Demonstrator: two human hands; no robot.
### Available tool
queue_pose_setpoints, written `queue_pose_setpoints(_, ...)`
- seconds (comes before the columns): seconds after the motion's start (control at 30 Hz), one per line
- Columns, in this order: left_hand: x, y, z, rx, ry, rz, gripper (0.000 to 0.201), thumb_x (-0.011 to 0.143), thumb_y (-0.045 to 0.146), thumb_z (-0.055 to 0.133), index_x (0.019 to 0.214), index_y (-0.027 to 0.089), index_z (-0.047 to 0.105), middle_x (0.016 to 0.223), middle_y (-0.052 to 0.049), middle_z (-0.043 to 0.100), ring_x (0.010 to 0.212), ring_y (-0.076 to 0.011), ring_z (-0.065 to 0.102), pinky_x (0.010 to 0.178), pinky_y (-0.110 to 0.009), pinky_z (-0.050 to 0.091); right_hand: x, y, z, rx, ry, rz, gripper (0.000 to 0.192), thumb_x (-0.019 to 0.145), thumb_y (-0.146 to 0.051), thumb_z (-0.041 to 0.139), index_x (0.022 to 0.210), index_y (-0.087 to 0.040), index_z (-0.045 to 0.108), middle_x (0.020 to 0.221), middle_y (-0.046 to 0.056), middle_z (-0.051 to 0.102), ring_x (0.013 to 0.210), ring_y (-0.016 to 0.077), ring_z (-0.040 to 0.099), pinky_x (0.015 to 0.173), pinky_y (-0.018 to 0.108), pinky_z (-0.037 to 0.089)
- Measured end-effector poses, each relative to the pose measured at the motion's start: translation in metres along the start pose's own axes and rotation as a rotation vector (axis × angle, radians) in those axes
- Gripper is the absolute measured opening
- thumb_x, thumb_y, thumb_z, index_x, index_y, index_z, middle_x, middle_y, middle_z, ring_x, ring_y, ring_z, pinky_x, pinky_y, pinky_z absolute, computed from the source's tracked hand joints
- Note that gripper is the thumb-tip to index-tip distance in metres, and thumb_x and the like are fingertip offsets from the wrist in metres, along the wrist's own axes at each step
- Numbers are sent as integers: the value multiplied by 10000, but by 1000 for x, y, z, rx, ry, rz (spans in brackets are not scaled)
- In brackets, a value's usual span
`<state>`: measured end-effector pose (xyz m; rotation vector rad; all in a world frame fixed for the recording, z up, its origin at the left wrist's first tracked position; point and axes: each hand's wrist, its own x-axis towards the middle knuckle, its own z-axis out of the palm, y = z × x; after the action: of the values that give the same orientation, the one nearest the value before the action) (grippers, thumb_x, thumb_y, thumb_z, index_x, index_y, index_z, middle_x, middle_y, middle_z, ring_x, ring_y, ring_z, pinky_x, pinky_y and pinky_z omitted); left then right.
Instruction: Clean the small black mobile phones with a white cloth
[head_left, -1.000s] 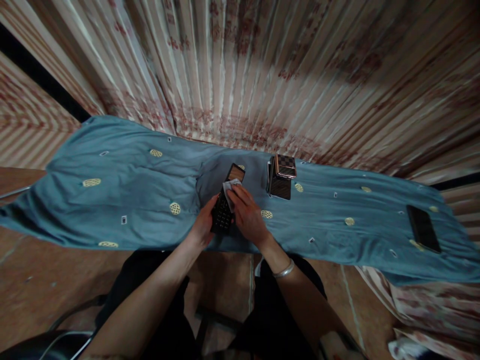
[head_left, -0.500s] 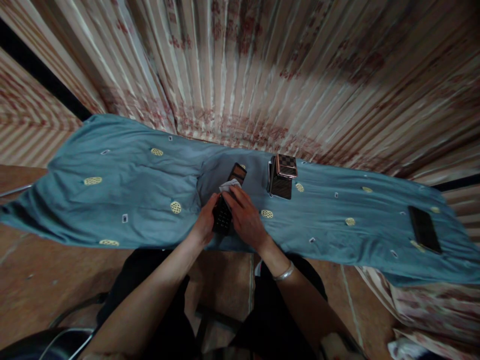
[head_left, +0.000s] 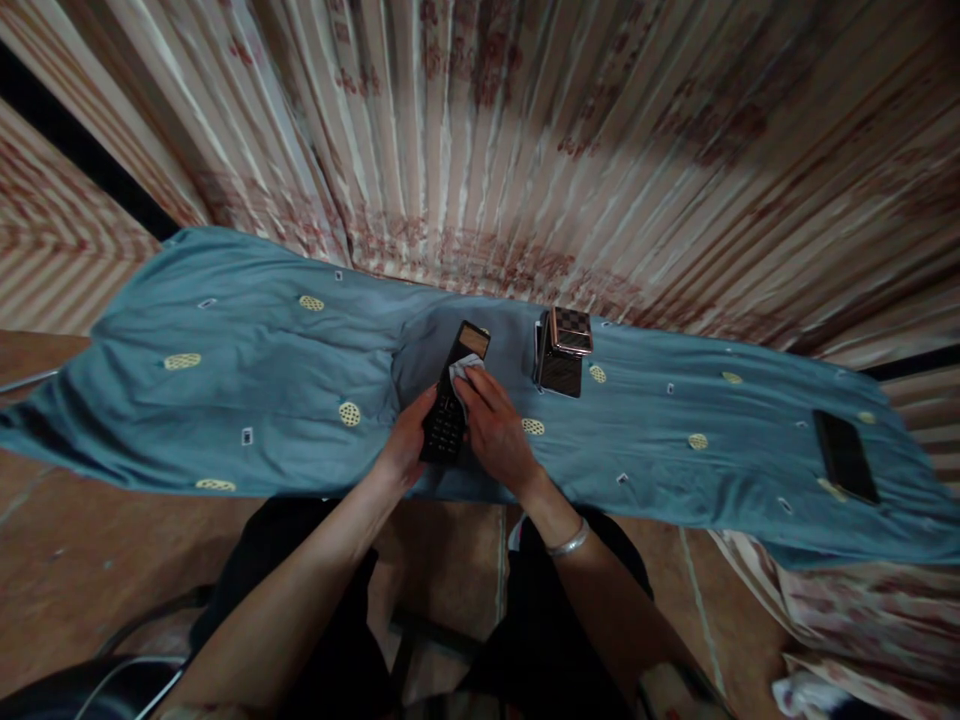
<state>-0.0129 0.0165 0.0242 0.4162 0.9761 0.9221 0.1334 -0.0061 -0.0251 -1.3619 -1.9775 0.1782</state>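
Watching from nearby, I see a slim black plastic-looking handset with a keypad (head_left: 444, 432) slanting over a blue fabric cover patterned with yellow ovals (head_left: 277, 385), left of a dark, boxy pile with a checkered, copper-edged top (head_left: 570, 335) and nearer the person than it. The bare left hand (head_left: 409, 435) curls partly closed around the handset's lower half, thumb along its left edge; the fingers beneath are hidden, so I cannot tell how firm that hold is. The bare right hand (head_left: 496, 425) has a crumpled pale grey cloth (head_left: 464, 370) bunched under its fingers, against the handset's face just below the small brownish screen (head_left: 474, 338).

To my eye, the weak point is the left hold. With only the lower half gripped, a hard push up by the screen could lever the handset out of those fingers, and, being on the near side of the pile, it could slide off towards the floor (head_left: 135, 560). Pressing low might push keys by accident. A wide swing of the right hand could jolt the pile, whose stacking looks uneven. The flat black rectangular slab (head_left: 845, 457), well right of the pile, seems safely away.
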Motion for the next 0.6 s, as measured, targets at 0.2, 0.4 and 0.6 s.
queue_pose_setpoints(0.2,-1,-8,-6,90,-94,2,347,933,291,639,1215,112,733,921,-91,784,707,-181,727,567,-259,590,3,7,-6,-43,30,41,571,1012,-109,355,1559,-200,491,1575,129,514,1554,263,371,1278,545,380)
queue_pose_setpoints(0.4,12,-15,-13,140,-47,170,354,796,409,763,1018,136,797,1102,-102,800,1143,-272,707,1004,-363,557,0,-6,-7,-43,-31,-41,521,1029,-128,372,1521,-184,534,1575,139,507,1565,256,349,1279,510,388)
queue_pose_setpoints(0.6,11,-18,-14,239,-65,211,466,753,480,792,1045,117,803,1112,-118,797,1168,-318,687,1043,-426,534,2,-7,-6,-107,-26,-29,496,1043,-122,366,1495,-182,558,1594,152,487,1577,257,329,1279,519,377)
